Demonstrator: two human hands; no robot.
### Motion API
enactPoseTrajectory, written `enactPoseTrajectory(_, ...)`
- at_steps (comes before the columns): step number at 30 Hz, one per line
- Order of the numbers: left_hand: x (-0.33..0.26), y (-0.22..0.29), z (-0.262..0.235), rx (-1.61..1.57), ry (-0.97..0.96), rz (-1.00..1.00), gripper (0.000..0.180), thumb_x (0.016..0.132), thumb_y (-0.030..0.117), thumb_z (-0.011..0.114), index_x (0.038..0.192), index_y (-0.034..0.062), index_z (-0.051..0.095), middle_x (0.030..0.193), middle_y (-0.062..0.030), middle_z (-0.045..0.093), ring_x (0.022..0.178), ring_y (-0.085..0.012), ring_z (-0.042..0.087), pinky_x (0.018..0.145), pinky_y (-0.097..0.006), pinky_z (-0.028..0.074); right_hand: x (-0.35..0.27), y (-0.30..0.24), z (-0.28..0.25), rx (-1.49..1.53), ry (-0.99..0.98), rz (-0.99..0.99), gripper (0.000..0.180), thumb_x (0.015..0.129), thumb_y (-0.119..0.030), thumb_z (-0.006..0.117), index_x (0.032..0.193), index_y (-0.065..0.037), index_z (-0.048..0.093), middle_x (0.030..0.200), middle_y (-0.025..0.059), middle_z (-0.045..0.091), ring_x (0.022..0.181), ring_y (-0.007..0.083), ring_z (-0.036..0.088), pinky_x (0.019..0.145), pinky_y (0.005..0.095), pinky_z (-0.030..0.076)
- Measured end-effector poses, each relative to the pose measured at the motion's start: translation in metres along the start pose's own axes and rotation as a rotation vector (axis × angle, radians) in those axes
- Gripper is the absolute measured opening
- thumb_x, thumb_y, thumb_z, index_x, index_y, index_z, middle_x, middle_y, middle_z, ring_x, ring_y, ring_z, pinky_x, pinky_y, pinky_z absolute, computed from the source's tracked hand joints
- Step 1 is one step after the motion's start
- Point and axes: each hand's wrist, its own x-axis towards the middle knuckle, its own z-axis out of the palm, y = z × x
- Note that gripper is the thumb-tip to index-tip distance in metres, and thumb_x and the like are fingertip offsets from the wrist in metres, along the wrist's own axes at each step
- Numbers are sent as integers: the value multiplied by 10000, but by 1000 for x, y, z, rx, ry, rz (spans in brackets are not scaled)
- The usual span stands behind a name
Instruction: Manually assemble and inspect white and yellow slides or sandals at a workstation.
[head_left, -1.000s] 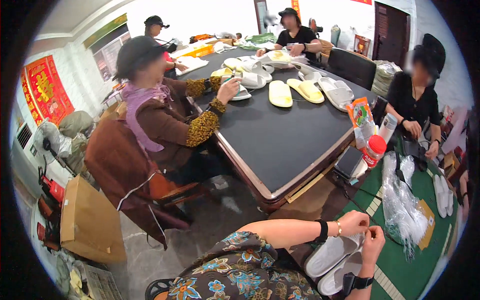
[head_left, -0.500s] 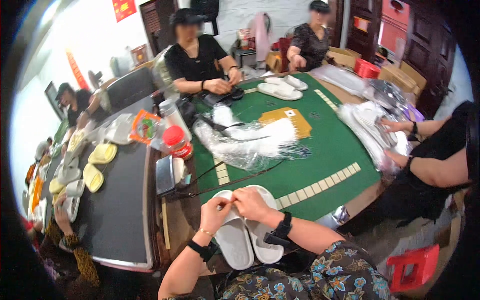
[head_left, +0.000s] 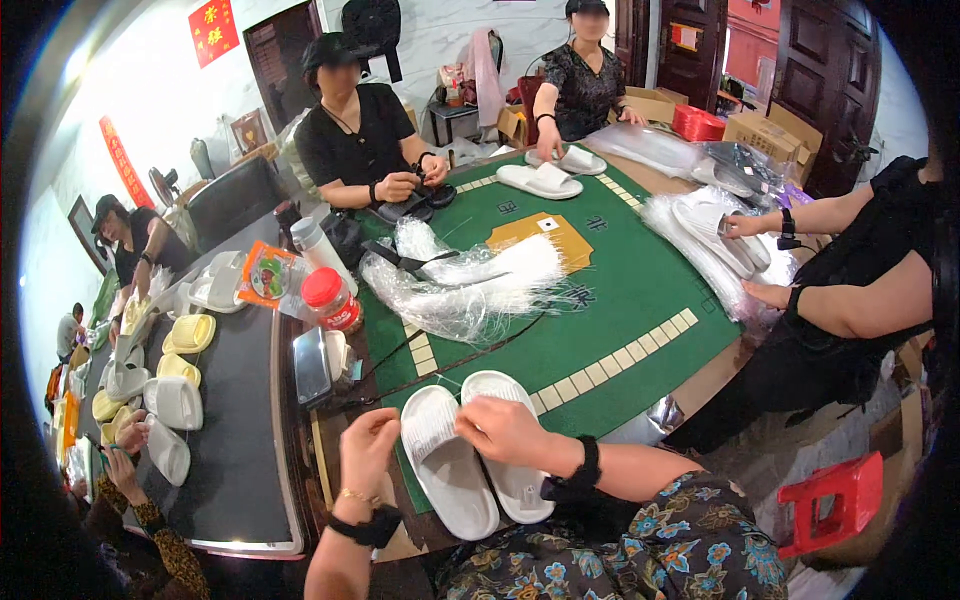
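A pair of white slide slippers lies side by side at the near edge of the green mat [head_left: 640,290]. My left hand [head_left: 366,450] is raised just left of the left slipper [head_left: 450,490], its fingers drawn into a pinch. Over the strap of the right slipper [head_left: 524,492] is my right hand [head_left: 503,434], fingers curled together and hiding part of that strap. Whatever either hand pinches, if anything, is too small to make out. A thin clear strand [head_left: 447,381] shows between the slippers' toe ends.
Beyond the slippers lies a bundle of thin clear plastic strands [head_left: 470,295]. A phone [head_left: 312,366] and a red-lidded jar [head_left: 330,297] stand at left. More slippers [head_left: 178,400] cover the dark table beside me. Co-workers handle slippers around the table; a red stool [head_left: 832,505] stands at right.
My hands have parted: the left moved left off the slippers, the right stayed over the right slipper. The far person now reaches to the white slippers on the mat.
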Motion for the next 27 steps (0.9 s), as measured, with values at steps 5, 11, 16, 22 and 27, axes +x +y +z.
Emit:
enactPoseTrajectory(5, -17, 6, -95, -371, 139, -141, 229, 935, 110, 577, 1127, -12, 606, 934, -42, 623, 828, -127, 583, 738, -254, 481, -36, 0, 2, -110, -338, -51, 313, 905, -343, 615, 749, -71, 605, 665, 126, 603, 621, 351, 619, 563, 471, 496)
enactPoseTrajectory(11, 2, 10, -188, -607, 457, -191, 279, 906, 96, 622, 1176, 38, 582, 947, -19, 629, 816, -132, 601, 745, -286, 501, -16, 1, 4, -363, -525, 361, 555, 835, -568, 612, 710, -28, 648, 715, 203, 659, 680, 398, 655, 613, 486, 516)
enactPoseTrajectory(16, 9, -64, -291, 40, 964, -28, 353, 828, 93, 679, 1164, 32, 591, 988, -34, 646, 853, -140, 615, 770, -280, 502, -14, 8, 31, -449, -501, 384, 488, 824, -464, 628, 725, 12, 674, 736, 252, 659, 705, 425, 660, 663, 505, 524)
enactPoseTrajectory(22, 7, -95, -387, 684, 1086, -336, 650, 654, 286, 757, 1224, 26, 580, 1219, -240, 586, 1177, -378, 542, 1014, -423, 429, -13, 14, -8, -471, -336, 522, 432, 823, -397, 615, 774, 25, 691, 744, 267, 647, 717, 444, 650, 686, 512, 517)
enactPoseTrajectory(27, 32, -72, -421, 1040, 924, -498, 795, 708, 430, 741, 1353, 29, 505, 1328, -205, 549, 1251, -349, 511, 1056, -407, 403, -4, 126, -128, -698, 68, 376, 258, 888, -204, 564, 800, 31, 626, 804, 263, 627, 733, 415, 622, 665, 490, 478)
